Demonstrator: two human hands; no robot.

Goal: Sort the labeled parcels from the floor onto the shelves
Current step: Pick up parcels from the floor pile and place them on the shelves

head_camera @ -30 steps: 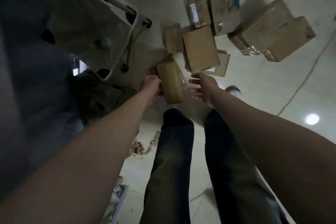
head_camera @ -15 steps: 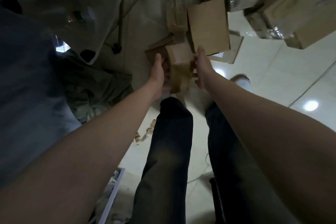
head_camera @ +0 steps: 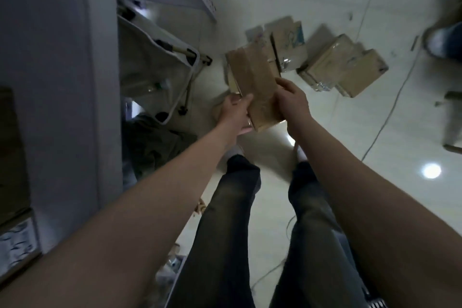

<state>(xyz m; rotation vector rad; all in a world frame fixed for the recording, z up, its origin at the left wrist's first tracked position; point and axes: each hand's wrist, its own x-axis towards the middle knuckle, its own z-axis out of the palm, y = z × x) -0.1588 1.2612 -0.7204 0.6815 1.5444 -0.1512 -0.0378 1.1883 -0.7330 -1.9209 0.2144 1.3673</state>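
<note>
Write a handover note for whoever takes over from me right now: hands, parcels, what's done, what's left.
Left hand grips the taped brown parcel by its lower left edge; right hand grips its right edge.
The parcel is held up above the floor.
On the floor ahead lie more parcels.
The shelf unit stands at the left.
Done: this parcel picked up. Left: shelve it, then the floor parcels.
</note>
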